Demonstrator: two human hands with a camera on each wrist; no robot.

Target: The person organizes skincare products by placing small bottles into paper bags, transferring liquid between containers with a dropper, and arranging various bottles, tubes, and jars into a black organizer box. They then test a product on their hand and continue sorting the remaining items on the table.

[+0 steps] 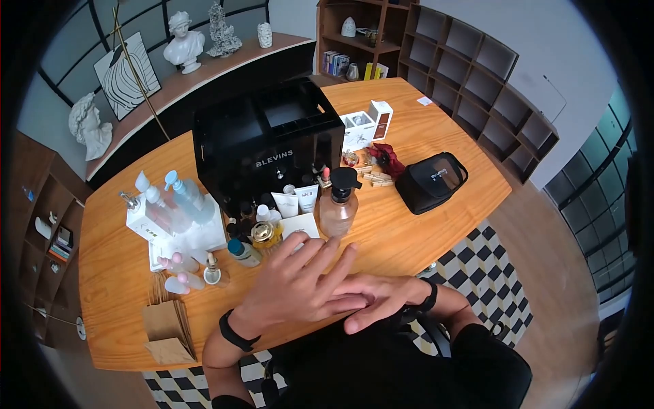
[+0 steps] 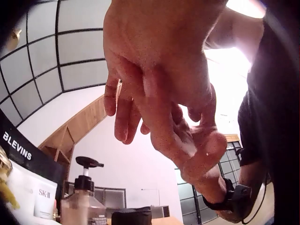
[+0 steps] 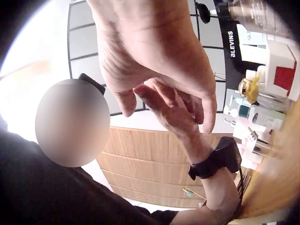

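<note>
Over the table's near edge, in the head view, my two hands meet. My left hand [image 1: 293, 286] lies over the fingers of my right hand [image 1: 381, 296], its own fingers spread and extended. The right hand's thumb points out in front, while its fingers are partly hidden under the left hand. Both wrist views show bare hands overlapping, with no object between them. Just beyond the left fingertips stands a pinkish pump bottle [image 1: 337, 215] with a black pump head. Close to the left hand are a gold-capped perfume bottle [image 1: 266, 235] and a teal-capped bottle [image 1: 244, 252].
A black BLEVINS case [image 1: 272, 157] stands at the back, white tubes [image 1: 306, 198] before it. To the left are tall pump bottles [image 1: 187, 198], pink-capped bottles [image 1: 184, 281] and brown paper bags [image 1: 167, 330]. A black pouch [image 1: 431, 182] and red flower [image 1: 386, 160] lie right.
</note>
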